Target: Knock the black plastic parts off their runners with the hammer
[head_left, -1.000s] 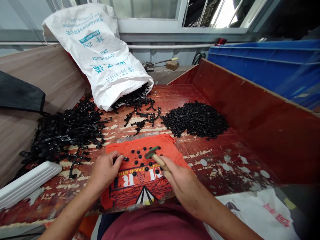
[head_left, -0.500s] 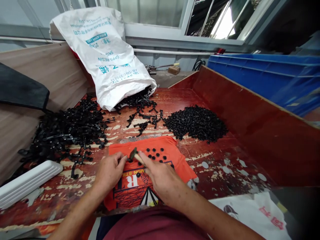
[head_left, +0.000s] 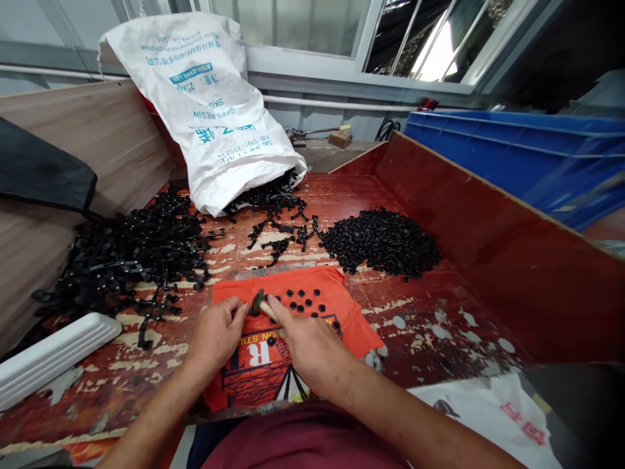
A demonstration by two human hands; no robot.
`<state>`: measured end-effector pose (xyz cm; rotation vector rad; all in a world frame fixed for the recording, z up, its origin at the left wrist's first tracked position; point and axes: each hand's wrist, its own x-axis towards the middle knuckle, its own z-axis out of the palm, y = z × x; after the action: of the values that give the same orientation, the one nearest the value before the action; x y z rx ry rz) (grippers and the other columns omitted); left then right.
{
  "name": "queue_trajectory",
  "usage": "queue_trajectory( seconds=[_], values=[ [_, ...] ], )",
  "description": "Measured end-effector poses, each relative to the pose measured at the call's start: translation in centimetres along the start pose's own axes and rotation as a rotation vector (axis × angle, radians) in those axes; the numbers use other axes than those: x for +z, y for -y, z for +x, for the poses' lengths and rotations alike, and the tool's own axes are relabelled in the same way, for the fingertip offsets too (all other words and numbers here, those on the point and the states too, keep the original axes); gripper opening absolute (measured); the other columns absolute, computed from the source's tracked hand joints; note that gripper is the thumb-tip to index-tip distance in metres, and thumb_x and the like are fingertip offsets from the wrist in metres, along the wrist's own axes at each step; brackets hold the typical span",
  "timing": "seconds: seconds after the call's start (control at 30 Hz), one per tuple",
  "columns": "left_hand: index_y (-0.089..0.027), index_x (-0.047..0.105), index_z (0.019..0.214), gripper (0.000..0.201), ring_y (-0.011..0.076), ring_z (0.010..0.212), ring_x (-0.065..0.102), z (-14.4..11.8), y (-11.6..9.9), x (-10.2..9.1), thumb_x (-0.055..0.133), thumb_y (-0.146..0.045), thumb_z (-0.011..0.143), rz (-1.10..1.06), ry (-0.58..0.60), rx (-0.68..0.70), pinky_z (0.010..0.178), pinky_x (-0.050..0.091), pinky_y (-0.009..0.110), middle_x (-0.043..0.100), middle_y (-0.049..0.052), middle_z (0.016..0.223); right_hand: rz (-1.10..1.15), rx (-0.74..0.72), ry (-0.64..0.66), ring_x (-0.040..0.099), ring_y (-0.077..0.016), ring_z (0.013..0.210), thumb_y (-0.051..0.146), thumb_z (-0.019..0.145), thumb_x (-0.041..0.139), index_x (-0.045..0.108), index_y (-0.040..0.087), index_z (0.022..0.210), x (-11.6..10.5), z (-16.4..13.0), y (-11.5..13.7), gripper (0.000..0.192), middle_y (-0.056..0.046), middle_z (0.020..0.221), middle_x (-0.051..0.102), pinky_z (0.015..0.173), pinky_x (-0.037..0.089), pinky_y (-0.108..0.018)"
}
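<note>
An orange printed cloth point(head_left: 288, 280) lies on the worn red tabletop, with several small round black plastic pieces point(head_left: 300, 307) scattered over it. My right hand point(head_left: 305, 339) grips the pale handle of a small hammer point(head_left: 258, 303), whose dark head is down at the cloth near my left fingertips. My left hand point(head_left: 219, 329) rests at the cloth's left side, thumb and forefinger pinched together. What sits between those fingers is mostly hidden; a small dark bit shows by the tips, right beside the hammer head.
Left stands a heap of black branched plastic parts point(head_left: 131, 254); more spill from a white sack point(head_left: 209, 117). A pile of small black pieces point(head_left: 383, 241) lies right of centre. A red board wall point(head_left: 478, 241) borders the right, a blue crate point(head_left: 512, 156) behind it. A white plastic piece point(head_left: 58, 358) lies front left.
The hammer head has shifted very slightly left and down, near the left fingertips. My left hand keeps its pinch in nearly the same spot. The piles look unchanged.
</note>
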<state>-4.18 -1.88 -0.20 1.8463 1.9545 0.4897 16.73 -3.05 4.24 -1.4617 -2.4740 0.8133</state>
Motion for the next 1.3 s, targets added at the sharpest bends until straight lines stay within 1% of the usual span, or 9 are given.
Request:
queue_trajectory(
  seconds=[0.1, 0.2, 0.3, 0.37, 0.43, 0.53, 0.7, 0.9, 1.3],
  values=[
    [-0.023, 0.054, 0.064, 0.033, 0.0203, 0.062, 0.056, 0.1, 0.0, -0.8, 0.046, -0.044, 0.089, -0.125, -0.001, -0.037, 0.06, 0.033, 0.029, 0.06, 0.0, 0.058, 0.066, -0.026, -0.055, 0.074, -0.0289, 0.095, 0.018, 0.099, 0.043, 0.027, 0.033, 0.158, -0.6, 0.0, -0.1, 0.063, -0.008, 0.113, 0.076, 0.08, 0.057, -0.04],
    [-0.021, 0.068, 0.08, 0.033, 0.0261, 0.089, 0.064, -0.3, -0.3, -2.5, 0.053, -0.049, 0.085, -0.578, 0.001, -0.159, 0.076, 0.045, 0.032, 0.074, 0.006, 0.087, 0.249, -0.11, -0.187, 0.063, -0.0234, 0.121, 0.018, 0.101, 0.04, 0.017, 0.032, 0.16, -2.4, -0.9, -0.6, 0.064, -0.004, 0.143, 0.059, 0.104, 0.049, -0.04],
    [-0.019, 0.073, 0.092, 0.031, 0.0266, 0.099, 0.065, -1.2, -0.8, -4.2, 0.066, -0.046, 0.078, -1.042, 0.162, -0.307, 0.084, 0.049, 0.034, 0.075, 0.007, 0.102, 0.374, -0.1, -0.238, 0.05, -0.0191, 0.136, 0.02, 0.103, 0.037, 0.021, 0.031, 0.159, -3.3, -2.4, -2.0, 0.06, 0.001, 0.153, 0.047, 0.116, 0.038, -0.039],
    [-0.02, 0.072, 0.095, 0.03, 0.0232, 0.092, 0.065, -1.8, -1.1, -4.5, 0.075, -0.04, 0.073, -1.165, 0.303, -0.345, 0.081, 0.051, 0.032, 0.074, 0.005, 0.099, 0.429, -0.043, -0.22, 0.045, -0.018, 0.14, 0.02, 0.103, 0.036, 0.026, 0.028, 0.158, -2.7, -3.6, -3.2, 0.056, 0.001, 0.154, 0.046, 0.118, 0.034, -0.038],
    [-0.021, 0.069, 0.093, 0.029, 0.0169, 0.079, 0.063, -2.0, -1.2, -4.0, 0.079, -0.038, 0.072, -1.16, 0.366, -0.339, 0.072, 0.049, 0.026, 0.071, 0.001, 0.088, 0.456, 0.027, -0.183, 0.043, -0.018, 0.141, 0.021, 0.103, 0.036, 0.03, 0.027, 0.157, -1.5, -4.7, -4.3, 0.054, 0.0, 0.153, 0.046, 0.119, 0.034, -0.039],
    [-0.018, 0.061, 0.077, 0.03, 0.0095, 0.058, 0.048, -1.6, -1.4, -2.1, 0.078, -0.042, 0.074, -1.032, 0.319, -0.291, 0.056, 0.038, 0.02, 0.058, -0.005, 0.066, 0.477, 0.09, -0.152, 0.045, -0.0183, 0.14, 0.023, 0.104, 0.036, 0.029, 0.027, 0.157, 0.0, -6.1, -5.2, 0.054, -0.001, 0.153, 0.046, 0.118, 0.035, -0.039],
    [-0.018, 0.054, 0.072, 0.031, 0.0098, 0.054, 0.045, -0.4, -2.1, 0.2, 0.071, -0.044, 0.075, -0.909, 0.358, -0.237, 0.055, 0.035, 0.022, 0.057, -0.004, 0.059, 0.483, 0.086, -0.114, 0.046, -0.018, 0.139, 0.02, 0.102, 0.037, 0.03, 0.026, 0.157, 0.2, -7.0, -5.3, 0.055, 0.0, 0.151, 0.047, 0.118, 0.034, -0.038],
    [-0.018, 0.059, 0.081, 0.025, 0.0125, 0.06, 0.054, 1.3, -2.3, -1.6, 0.073, -0.034, 0.069, -0.93, 0.226, -0.26, 0.062, 0.041, 0.024, 0.061, -0.004, 0.063, 0.451, 0.101, -0.111, 0.053, -0.021, 0.133, 0.018, 0.1, 0.039, 0.034, 0.026, 0.155, -0.2, -7.0, -5.3, 0.056, -0.002, 0.15, 0.05, 0.114, 0.041, -0.041],
    [-0.017, 0.058, 0.089, 0.029, 0.0105, 0.055, 0.056, 3.9, -2.8, -1.3, 0.074, -0.028, 0.067, -0.948, 0.382, -0.248, 0.055, 0.04, 0.021, 0.061, -0.004, 0.061, 0.468, 0.086, -0.128, 0.058, -0.0207, 0.129, 0.02, 0.101, 0.041, 0.037, 0.031, 0.153, 0.0, -6.8, -6.0, 0.053, 0.001, 0.148, 0.052, 0.114, 0.041, -0.041]
  ],
)
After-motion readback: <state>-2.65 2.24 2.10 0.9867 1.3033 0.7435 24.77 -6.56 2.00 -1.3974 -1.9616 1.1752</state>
